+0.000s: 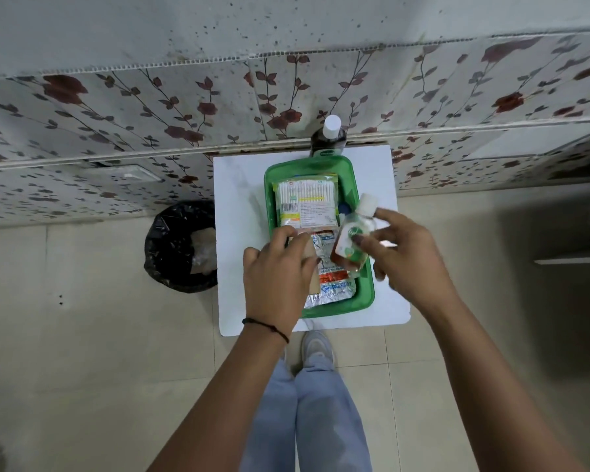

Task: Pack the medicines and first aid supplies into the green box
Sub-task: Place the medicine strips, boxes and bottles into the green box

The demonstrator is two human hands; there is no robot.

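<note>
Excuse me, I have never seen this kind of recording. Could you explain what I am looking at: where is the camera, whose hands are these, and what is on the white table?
There is only one picture, taken by a camera worn on a person's head and looking down, so you see their own arms, legs and shoe. On the small white table stands a green box. Inside it lie a pack of cotton swabs and foil medicine packets. The right hand holds a small bottle over the box. The left hand holds a small brown carton at the box. A large dark bottle stands behind the box, and a black bin sits on the floor.
</note>
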